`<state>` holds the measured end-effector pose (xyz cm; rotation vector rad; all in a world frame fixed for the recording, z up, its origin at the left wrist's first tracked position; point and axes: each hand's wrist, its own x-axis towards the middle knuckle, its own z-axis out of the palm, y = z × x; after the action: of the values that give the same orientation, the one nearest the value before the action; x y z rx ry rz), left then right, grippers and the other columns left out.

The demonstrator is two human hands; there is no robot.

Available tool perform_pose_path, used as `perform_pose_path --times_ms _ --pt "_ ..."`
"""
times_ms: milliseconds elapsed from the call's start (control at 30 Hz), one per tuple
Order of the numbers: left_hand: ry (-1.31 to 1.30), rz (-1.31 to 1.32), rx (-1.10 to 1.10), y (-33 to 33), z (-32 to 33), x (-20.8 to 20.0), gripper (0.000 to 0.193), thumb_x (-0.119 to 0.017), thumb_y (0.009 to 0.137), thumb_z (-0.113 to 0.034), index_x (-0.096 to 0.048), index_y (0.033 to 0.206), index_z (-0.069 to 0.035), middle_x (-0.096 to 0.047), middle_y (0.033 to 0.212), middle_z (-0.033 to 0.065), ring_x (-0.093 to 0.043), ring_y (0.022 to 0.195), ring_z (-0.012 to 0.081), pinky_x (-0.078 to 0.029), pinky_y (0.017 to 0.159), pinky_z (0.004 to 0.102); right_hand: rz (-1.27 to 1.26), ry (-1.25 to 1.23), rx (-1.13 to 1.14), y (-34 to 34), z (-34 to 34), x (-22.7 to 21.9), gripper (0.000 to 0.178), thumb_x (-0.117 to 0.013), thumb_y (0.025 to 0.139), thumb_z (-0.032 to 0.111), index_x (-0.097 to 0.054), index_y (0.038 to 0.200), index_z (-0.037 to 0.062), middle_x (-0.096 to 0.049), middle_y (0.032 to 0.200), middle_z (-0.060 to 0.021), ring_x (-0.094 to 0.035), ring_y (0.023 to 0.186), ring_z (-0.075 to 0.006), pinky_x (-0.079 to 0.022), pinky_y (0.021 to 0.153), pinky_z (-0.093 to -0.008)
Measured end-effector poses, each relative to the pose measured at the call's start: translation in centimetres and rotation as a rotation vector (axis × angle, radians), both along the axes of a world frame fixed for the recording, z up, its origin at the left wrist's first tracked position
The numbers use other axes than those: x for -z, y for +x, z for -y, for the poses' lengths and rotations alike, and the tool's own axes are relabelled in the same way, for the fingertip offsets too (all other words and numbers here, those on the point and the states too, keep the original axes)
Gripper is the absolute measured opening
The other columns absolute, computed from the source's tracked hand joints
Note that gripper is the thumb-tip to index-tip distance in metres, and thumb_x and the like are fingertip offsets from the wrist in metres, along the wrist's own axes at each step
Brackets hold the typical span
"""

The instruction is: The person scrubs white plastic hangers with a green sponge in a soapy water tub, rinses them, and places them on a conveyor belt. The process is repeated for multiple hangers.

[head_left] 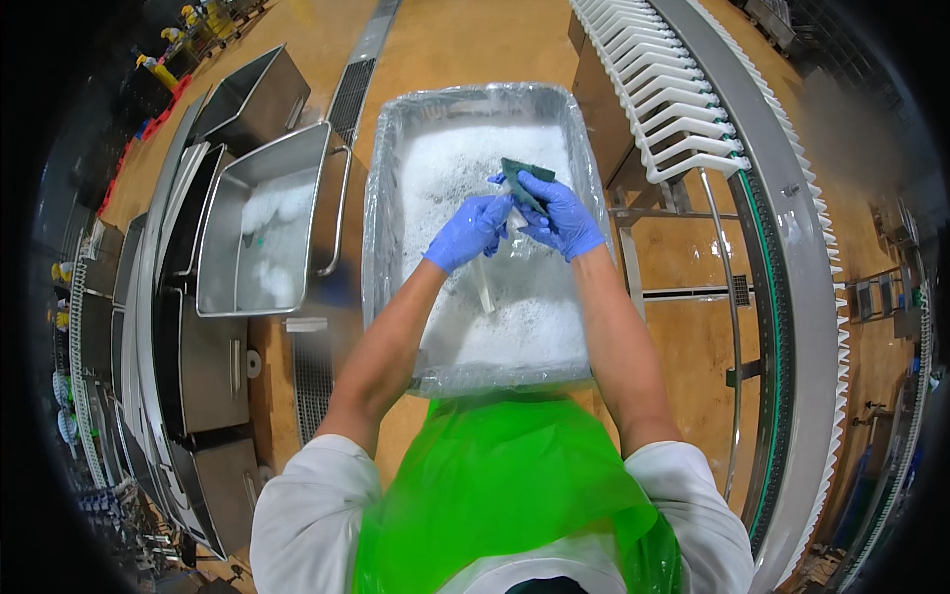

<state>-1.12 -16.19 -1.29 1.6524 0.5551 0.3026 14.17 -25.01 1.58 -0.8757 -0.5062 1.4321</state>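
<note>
My right hand [562,216], in a blue glove, is closed on a dark green scouring pad [526,171]. My left hand [473,233], gloved the same way, meets it with its fingers curled around a slim white piece [517,216]. The pad touches this piece or lies right by it; fingers cover most of both. Both hands are above a plastic-lined tub [381,213] of soapy water with thick white suds [435,163]. Below my left hand a pale strip [484,285] shows in the water; I cannot tell whether it joins the white piece.
Left of the tub stands a metal bin [223,257] with a bar handle and some foam inside. More metal bins [213,371] line the left. To the right curves a conveyor [792,247] with white slats [683,109] and a metal rail [727,297]. A floor drain [351,94] runs behind.
</note>
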Motion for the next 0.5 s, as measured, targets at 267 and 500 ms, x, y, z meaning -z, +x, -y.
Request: perform_pose_path --times_ms 267,500 --pt "-0.754 -0.037 0.052 0.1 0.7 -1.6 0.056 -0.040 0.095 -0.061 -0.049 0.070 -0.012 -0.035 0.045 -0.0015 -0.031 0.030 0.0078 -0.024 0.030 0.0262 0.319 0.062 -0.126 -0.4 0.0 -0.9 0.034 -0.059 0.093 0.034 -0.066 0.105 0.0024 -0.057 0.060 0.0003 -0.041 0.038 -0.0029 -0.033 0.034 -0.0177" --pt "-0.486 0.038 0.073 1.5 1.8 -1.0 0.050 -0.044 0.097 -0.050 -0.058 0.081 -0.005 -0.048 0.059 0.0003 -0.042 0.046 0.0089 -0.037 0.044 0.0249 0.987 -0.111 0.320 0.5 -0.7 1.9 0.047 -0.056 0.091 0.045 -0.069 0.101 0.0007 -0.068 0.076 -0.0090 -0.062 0.062 -0.0167 -0.052 0.061 -0.0333"
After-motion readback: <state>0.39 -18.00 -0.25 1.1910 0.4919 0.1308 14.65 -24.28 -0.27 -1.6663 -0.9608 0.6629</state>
